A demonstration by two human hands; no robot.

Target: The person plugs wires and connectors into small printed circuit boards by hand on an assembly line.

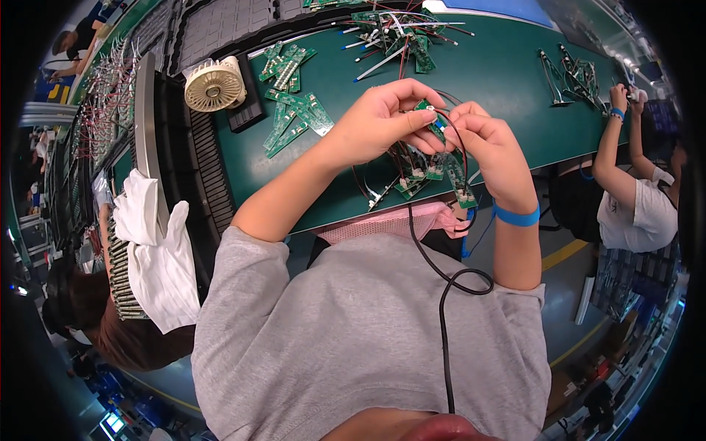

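My left hand (pixel 379 125) is closed on a small green circuit board (pixel 426 108), thumb and fingers gripping it above the table's near edge. Opposite it, my right hand (pixel 485 143) is pinched at the board's edge, on what looks like a thin white ribbon cable with a blue tip (pixel 441 126). Dark red and black wires arc over and between the hands. Below them, several green boards with white connectors (pixel 417 175) hang or lie at the table edge, partly hidden by my fingers.
On the green table (pixel 507 73) lie loose green boards (pixel 298 114) and a pile of boards with wires and ribbon cables (pixel 404 33). A small beige fan (pixel 215 84), black trays (pixel 220 29) and white gloves (pixel 158 253) are at left. Another person (pixel 636 191) works at right.
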